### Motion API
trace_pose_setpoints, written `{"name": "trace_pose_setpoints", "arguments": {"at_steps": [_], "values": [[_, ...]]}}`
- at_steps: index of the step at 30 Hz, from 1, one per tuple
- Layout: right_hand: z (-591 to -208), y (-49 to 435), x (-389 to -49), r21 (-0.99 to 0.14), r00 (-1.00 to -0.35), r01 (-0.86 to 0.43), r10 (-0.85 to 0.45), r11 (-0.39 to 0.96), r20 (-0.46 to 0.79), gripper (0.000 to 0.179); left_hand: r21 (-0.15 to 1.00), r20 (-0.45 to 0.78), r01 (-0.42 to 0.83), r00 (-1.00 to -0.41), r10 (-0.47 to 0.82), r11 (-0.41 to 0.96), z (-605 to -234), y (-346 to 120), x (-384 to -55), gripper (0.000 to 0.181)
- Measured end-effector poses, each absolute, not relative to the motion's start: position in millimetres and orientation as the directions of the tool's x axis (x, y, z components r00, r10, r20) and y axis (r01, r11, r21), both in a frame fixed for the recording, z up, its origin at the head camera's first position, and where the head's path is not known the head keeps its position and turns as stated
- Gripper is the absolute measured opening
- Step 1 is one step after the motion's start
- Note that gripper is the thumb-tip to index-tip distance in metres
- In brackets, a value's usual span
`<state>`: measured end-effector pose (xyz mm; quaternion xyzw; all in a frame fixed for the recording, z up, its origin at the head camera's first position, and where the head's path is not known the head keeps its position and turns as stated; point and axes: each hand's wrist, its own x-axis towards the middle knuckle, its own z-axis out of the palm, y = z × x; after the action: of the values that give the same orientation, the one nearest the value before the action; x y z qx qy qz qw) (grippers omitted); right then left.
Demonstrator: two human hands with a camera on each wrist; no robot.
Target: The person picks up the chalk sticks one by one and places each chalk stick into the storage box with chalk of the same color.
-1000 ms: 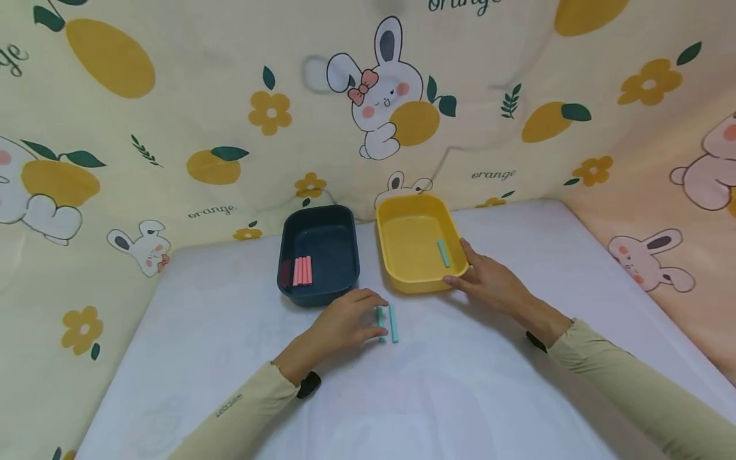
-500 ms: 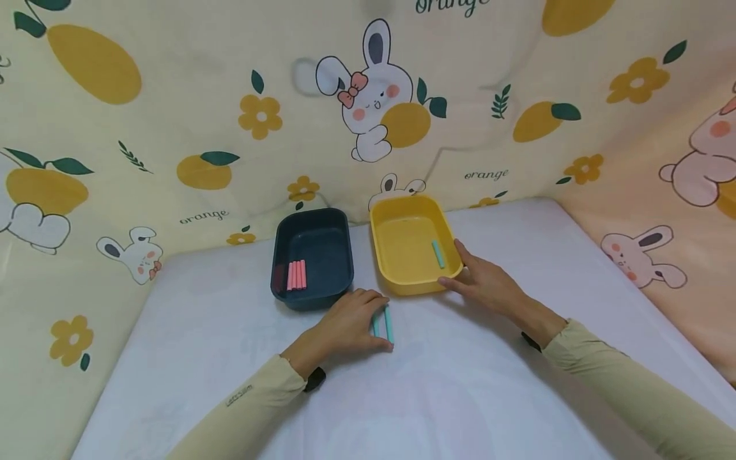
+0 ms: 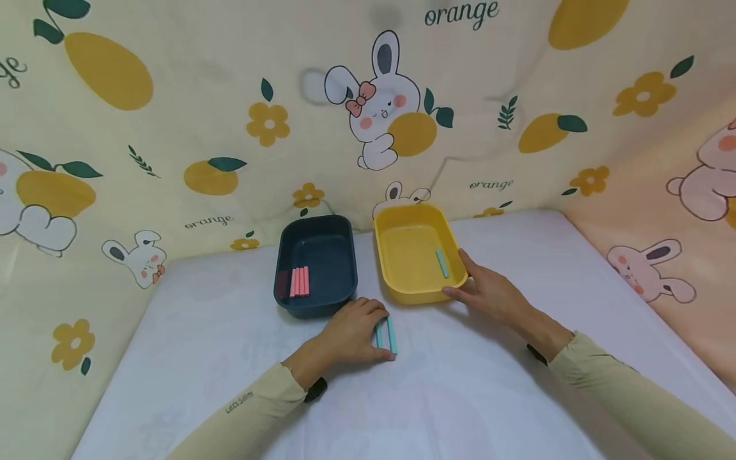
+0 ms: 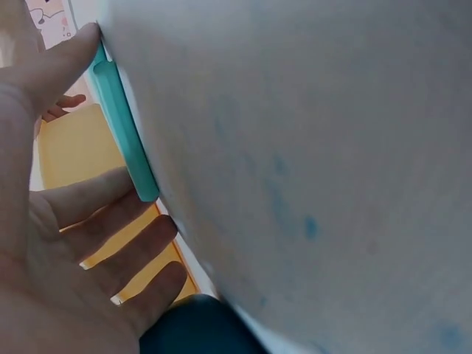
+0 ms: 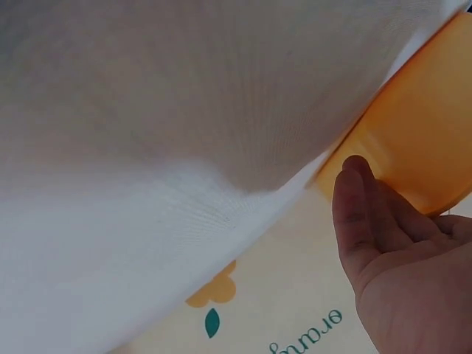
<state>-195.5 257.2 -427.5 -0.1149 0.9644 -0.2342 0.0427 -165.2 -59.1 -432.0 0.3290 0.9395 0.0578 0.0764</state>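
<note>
Two teal chalk sticks lie side by side on the white cloth: a left chalk stick and a right chalk stick. My left hand spans them, its thumb at the near end of the right stick and a forefinger at the far end; the left wrist view shows this teal stick between thumb and finger. With thumb on the front and fingers along the right side, my right hand holds the corner of a yellow container. Inside that container is another teal chalk stick.
A dark blue container stands left of the yellow one, with several pink chalk sticks in it. Behind both rises a patterned cloth backdrop. White cloth covers the tabletop.
My left thumb and forefinger have moved right, from around the left teal chalk stick to the ends of the right one. The right hand stays at the yellow container. The head view shifts slightly.
</note>
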Motion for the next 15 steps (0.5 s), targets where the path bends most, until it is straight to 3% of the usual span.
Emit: {"name": "trace_pose_setpoints", "arguments": {"at_steps": [6,15], "values": [[-427.2,257.5,-194.3,-0.456,-0.971,-0.201,-0.237,0.867,-0.022,0.105,0.166,-0.090,0.605,-0.777,0.622,0.779,-431.7,-59.5,-164.3,0.080],[-427.6,258.4,-194.5,-0.461,-0.969,-0.216,-0.247,0.861,-0.009,0.105,0.303,-0.072,0.542,-0.807,0.586,0.784,-430.0,-61.4,-165.7,0.080]]}}
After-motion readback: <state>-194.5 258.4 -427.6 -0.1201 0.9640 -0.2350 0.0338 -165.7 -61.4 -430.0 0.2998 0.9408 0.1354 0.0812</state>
